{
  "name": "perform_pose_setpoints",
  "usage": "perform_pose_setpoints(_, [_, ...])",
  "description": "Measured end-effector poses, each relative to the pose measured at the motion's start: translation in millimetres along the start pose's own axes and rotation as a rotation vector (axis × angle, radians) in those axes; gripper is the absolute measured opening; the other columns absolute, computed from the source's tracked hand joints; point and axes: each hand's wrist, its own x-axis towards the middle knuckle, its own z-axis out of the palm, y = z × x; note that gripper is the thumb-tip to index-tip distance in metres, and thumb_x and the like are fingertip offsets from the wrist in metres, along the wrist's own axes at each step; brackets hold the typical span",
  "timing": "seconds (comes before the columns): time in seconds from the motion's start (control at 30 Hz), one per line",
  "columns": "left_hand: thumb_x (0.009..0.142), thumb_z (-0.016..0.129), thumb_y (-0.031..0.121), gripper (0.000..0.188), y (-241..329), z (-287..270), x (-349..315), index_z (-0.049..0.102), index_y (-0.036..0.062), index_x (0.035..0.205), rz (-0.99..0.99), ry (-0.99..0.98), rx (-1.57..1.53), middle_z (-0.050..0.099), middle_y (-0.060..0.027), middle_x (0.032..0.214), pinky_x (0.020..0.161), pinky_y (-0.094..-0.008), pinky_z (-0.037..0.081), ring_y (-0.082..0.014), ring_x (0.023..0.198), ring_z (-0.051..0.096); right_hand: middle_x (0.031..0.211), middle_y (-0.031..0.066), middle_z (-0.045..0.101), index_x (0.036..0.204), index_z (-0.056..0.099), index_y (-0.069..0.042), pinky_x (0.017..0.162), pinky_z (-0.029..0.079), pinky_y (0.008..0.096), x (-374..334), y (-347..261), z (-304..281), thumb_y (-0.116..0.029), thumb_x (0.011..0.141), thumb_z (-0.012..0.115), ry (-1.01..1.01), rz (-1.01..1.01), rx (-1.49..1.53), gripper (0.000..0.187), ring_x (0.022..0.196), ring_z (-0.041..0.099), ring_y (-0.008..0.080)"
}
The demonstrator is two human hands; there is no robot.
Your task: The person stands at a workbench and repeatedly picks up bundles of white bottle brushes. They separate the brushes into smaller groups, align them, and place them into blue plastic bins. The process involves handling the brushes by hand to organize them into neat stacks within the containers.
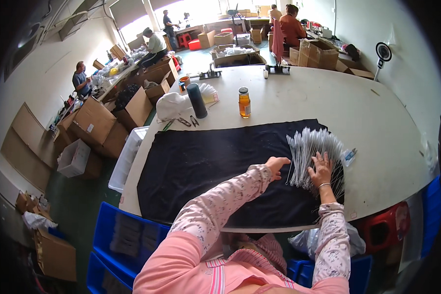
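Observation:
A dense bundle of thin wire strands with white tops [306, 147] lies at the right end of a black cloth [206, 171]. My right hand [322, 171] rests flat on the bundle, fingers spread over the strands. At the bundle's left edge is my left hand [277, 166], its fingers drawn together close to a few strands that stand apart. Whether a strand is between those fingertips is too small to make out. Right of the bundle sits a small clear plastic piece with blue on it [349, 156].
Behind the cloth stand an amber glass bottle [244, 103] and a dark cylinder [197, 100]. Thread snips [194, 120] and white cloth [173, 105] lie beside them. Blue bins [127, 235] and a red stool [384, 226] flank the table [357, 108]. Cartons and several people are farther off.

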Motion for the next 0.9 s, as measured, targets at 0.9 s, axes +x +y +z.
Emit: perform_pose_setpoints(0.9, [0.086, 0.059, 0.032, 0.023, -16, 110, 138, 0.067, 0.0302, 0.108, 0.734, -0.079, 1.635, 0.067, 0.0028, 0.11, 0.084, -0.0325, 0.052, -0.0199, 0.096, 0.066, 0.138, 0.0134, 0.047, 0.123, 0.056, -0.005, 0.111, 0.019, 0.0486, -5, 3, 10, -0.015, 0.079, 0.057, 0.139, 0.003, 0.15, 0.045, 0.137, 0.029, 0.034])
